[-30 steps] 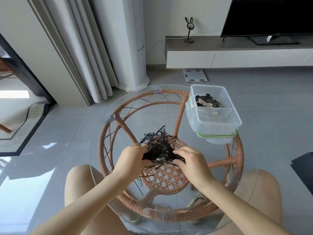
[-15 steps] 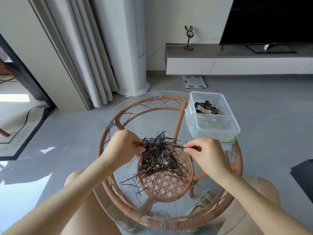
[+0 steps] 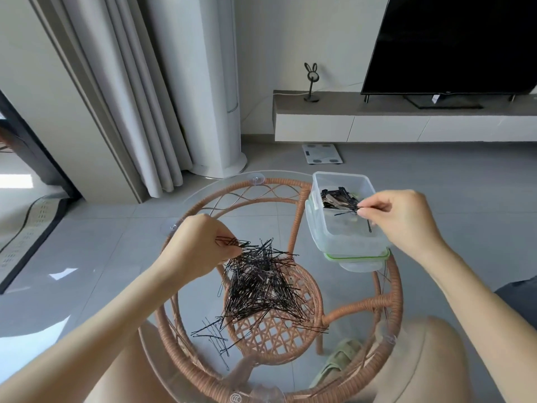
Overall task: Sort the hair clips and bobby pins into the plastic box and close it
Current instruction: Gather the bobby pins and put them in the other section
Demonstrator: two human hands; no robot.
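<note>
The right hand's thumb and forefinger are pressed together, pinching a few black bobby pins. The pins stick out to the left and one hangs down. The other fingers are curled loosely behind. This right hand hovers over the near compartment of the clear plastic box. The box stands open at the far right edge of the glass table. Its far compartment holds a heap of dark hair clips. The box rests on its own lid, which has a green seal.

The left hand has its fingertips curled together, pinching several pins at the left edge of the big pile. That tangled black pile lies on the middle of the glass, above the woven shelf of the rattan frame. A few stray pins lie just beside it, toward the near left.

Both bare forearms reach in from the bottom corners. A pale sandal shows on the floor through the glass. Beyond the table are a bathroom scale, grey curtains and a television.
</note>
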